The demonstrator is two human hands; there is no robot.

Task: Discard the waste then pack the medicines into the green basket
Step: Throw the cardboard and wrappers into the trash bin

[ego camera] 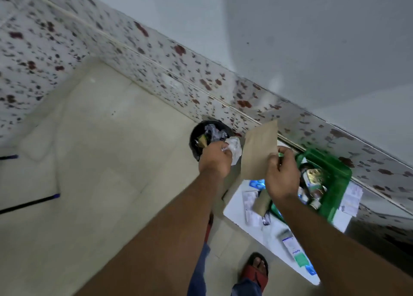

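My left hand [215, 159] is closed on a crumpled white wrapper [234, 149], held right over the black waste bin [196, 137], which holds several scraps. My right hand [282, 173] pinches a flat brown paper bag [259, 150] upright, just right of the bin. The green basket [335, 177] stands on a white table [237, 208] against the tiled wall and contains several bottles and boxes. Blister strips [251, 204], another brown paper piece [262, 203] and a white and green medicine box [298, 254] lie on the table beside the basket.
The bin sits on the beige tiled floor by the flowered wall tiles [156, 56]. A paper sheet [352, 198] lies behind the basket. A black stick with blue tip [29, 203] lies on the floor at left. My foot in a red sandal [256, 270] is below.
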